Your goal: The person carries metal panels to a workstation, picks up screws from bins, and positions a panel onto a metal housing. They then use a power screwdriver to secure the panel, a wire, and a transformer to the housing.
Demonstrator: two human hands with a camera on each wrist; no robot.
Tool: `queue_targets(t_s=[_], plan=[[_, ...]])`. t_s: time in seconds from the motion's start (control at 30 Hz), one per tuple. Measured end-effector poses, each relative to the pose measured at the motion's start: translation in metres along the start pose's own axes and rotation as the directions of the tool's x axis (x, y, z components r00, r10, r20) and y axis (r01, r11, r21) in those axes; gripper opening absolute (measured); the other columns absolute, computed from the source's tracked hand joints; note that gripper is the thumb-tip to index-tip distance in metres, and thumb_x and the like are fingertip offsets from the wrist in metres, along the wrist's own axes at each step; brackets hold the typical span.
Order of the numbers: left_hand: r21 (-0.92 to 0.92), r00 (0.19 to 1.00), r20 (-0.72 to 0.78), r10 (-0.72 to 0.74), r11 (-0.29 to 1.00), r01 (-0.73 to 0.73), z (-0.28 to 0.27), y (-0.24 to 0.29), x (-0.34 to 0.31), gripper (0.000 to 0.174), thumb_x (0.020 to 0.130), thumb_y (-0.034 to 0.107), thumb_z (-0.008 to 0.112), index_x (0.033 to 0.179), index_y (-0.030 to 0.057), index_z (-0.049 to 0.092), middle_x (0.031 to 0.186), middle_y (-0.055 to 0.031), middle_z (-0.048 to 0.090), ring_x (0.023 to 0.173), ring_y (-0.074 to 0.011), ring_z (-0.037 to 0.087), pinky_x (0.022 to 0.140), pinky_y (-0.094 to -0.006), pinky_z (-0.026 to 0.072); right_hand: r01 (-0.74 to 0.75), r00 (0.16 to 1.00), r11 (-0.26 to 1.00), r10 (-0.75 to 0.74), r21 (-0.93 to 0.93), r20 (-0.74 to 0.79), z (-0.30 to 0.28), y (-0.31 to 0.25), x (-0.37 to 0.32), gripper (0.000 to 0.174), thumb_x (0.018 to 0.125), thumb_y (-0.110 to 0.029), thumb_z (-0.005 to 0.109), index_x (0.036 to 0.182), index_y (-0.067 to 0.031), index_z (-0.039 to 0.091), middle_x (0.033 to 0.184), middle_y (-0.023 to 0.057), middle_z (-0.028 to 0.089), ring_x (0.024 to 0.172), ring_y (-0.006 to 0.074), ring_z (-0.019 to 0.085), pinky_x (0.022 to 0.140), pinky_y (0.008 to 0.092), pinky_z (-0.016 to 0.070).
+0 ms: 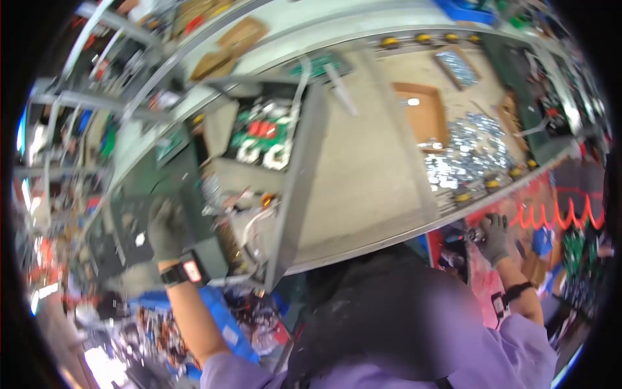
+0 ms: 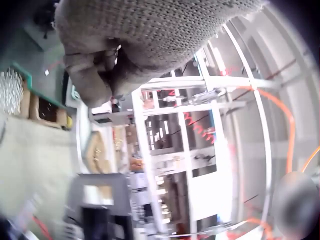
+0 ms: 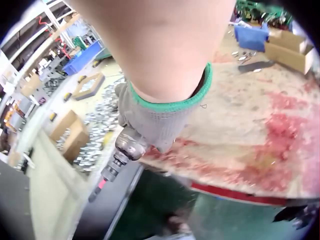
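Note:
In the head view the gloved left hand point(image 1: 166, 228) is over the dark green surface at the left. Its fingers look curled in the left wrist view, where the grey knit glove point(image 2: 145, 40) fills the top; whether anything small is pinched there cannot be told. The gloved right hand point(image 1: 494, 238) is at the right, beyond the bench's front edge. It grips a metal power tool point(image 3: 131, 144), whose narrow tip points down and left in the right wrist view, over the bench edge. Part of the right hand is hidden behind the forearm.
A grey divider point(image 1: 299, 175) crosses the bench. Right of it are a cardboard box point(image 1: 421, 117) and a heap of shiny metal parts point(image 1: 476, 146). A red-stained table point(image 3: 240, 135) stands at the right, bearing a blue bin point(image 3: 251, 38). A red coiled hose point(image 1: 560, 214) hangs nearby.

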State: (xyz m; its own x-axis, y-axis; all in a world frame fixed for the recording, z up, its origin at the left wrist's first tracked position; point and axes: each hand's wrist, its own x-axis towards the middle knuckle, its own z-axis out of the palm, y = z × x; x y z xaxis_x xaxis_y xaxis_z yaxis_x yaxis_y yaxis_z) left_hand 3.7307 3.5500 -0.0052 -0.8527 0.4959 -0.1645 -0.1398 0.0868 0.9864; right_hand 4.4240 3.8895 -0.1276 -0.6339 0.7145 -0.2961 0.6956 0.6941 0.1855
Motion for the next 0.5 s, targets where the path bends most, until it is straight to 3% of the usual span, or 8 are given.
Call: queue_targets(t_s=[0.07,0.1,0.13,0.2,0.27,0.3,0.37,0.5], plan=[[-0.106,0.999,0.047,-0.001,0.994,0.006,0.062,0.028,-0.036,0.033,0.089,0.007,0.057,0.120,-0.0014,0.050,0.107,-0.0101,0.057,0.094,-0.0215,0.060,0.080,-0.0309,0.0523,-0.103,0.993,0.912,0.070,0.397,0.097,-0.018,-0.014,0.017,0.053,0.064,-0.037,0.076,0.108,-0.0153,0.057,0.107,0.0137,0.061,0.108,0.0367,0.053,0.100,0.0532,0.0301],[-0.168,0.994,0.102,-0.029,0.985,0.046,0.094,0.031,-0.043,0.034,0.089,0.007,0.057,0.121,-0.0032,0.050,0.107,-0.0111,0.057,0.094,-0.0210,0.060,0.080,-0.0299,0.0525,-0.043,0.998,0.844,0.060,0.534,-0.015,-0.044,-0.034,0.029,0.056,0.067,-0.041,0.076,0.109,-0.0102,0.055,0.090,0.0156,0.064,0.093,0.0380,0.059,0.088,0.0483,0.0406],[-0.227,0.986,0.159,-0.053,0.970,0.089,0.117,0.031,-0.053,0.034,0.090,0.007,0.056,0.121,-0.0050,0.049,0.107,-0.0122,0.057,0.094,-0.0205,0.060,0.080,-0.0290,0.0526,-0.031,0.999,0.845,0.046,0.535,-0.015,-0.065,-0.055,0.040,0.056,0.067,-0.041,0.076,0.109,-0.0102,0.055,0.090,0.0156,0.064,0.093,0.0380,0.059,0.088,0.0483,0.0406],[-0.020,0.980,0.201,-0.012,1.000,0.017,0.140,0.030,-0.085,0.034,0.090,0.007,0.055,0.121,-0.0053,0.049,0.106,-0.0124,0.057,0.091,-0.0196,0.061,0.076,-0.0264,0.0532,0.011,1.000,0.663,-0.029,0.748,0.011,-0.105,-0.105,0.061,0.059,0.070,-0.044,0.075,0.110,-0.0066,0.053,0.085,0.0181,0.063,0.081,0.0396,0.060,0.072,0.0450,0.0468],[-0.235,0.956,0.247,-0.160,0.947,0.219,0.168,0.020,-0.099,0.030,0.091,0.007,0.055,0.119,-0.0031,0.052,0.100,-0.0095,0.060,0.082,-0.0161,0.062,0.068,-0.0231,0.0528,0.244,0.969,0.585,-0.180,0.773,-0.169,-0.156,-0.143,0.074,0.057,0.074,-0.044,0.073,0.111,-0.0061,0.053,0.082,0.0192,0.063,0.075,0.0391,0.061,0.063,0.0441,0.0477],[-0.274,0.938,0.277,-0.207,0.919,0.284,0.177,0.015,-0.103,0.028,0.091,0.009,0.055,0.118,-0.0005,0.053,0.098,-0.0076,0.059,0.079,-0.0136,0.058,0.065,-0.0223,0.0490,0.246,0.968,0.583,-0.186,0.774,-0.168,-0.177,-0.158,0.077,0.057,0.074,-0.044,0.073,0.111,-0.0061,0.053,0.082,0.0192,0.063,0.075,0.0391,0.061,0.063,0.0441,0.0477],[-0.365,0.911,0.292,-0.290,0.847,0.387,0.190,0.010,-0.113,0.023,0.091,0.014,0.059,0.112,0.0055,0.056,0.088,-0.0030,0.057,0.068,-0.0100,0.052,0.056,-0.0208,0.0410,0.264,0.913,0.377,-0.395,0.888,-0.103,-0.212,-0.186,0.080,0.054,0.077,-0.044,0.071,0.112,-0.0072,0.053,0.075,0.0177,0.062,0.072,0.0379,0.062,0.062,0.0432,0.0479],[-0.492,0.900,0.306,-0.311,0.757,0.430,0.200,0.001,-0.120,0.012,0.093,0.014,0.056,0.104,0.0085,0.056,0.084,0.0001,0.054,0.061,-0.0058,0.041,0.052,-0.0192,0.0349,0.353,0.852,0.380,-0.508,0.855,-0.126,-0.246,-0.222,0.080,0.054,0.079,-0.048,0.069,0.113,-0.0089,0.052,0.064,0.0150,0.060,0.064,0.0351,0.062,0.058,0.0423,0.0472]])
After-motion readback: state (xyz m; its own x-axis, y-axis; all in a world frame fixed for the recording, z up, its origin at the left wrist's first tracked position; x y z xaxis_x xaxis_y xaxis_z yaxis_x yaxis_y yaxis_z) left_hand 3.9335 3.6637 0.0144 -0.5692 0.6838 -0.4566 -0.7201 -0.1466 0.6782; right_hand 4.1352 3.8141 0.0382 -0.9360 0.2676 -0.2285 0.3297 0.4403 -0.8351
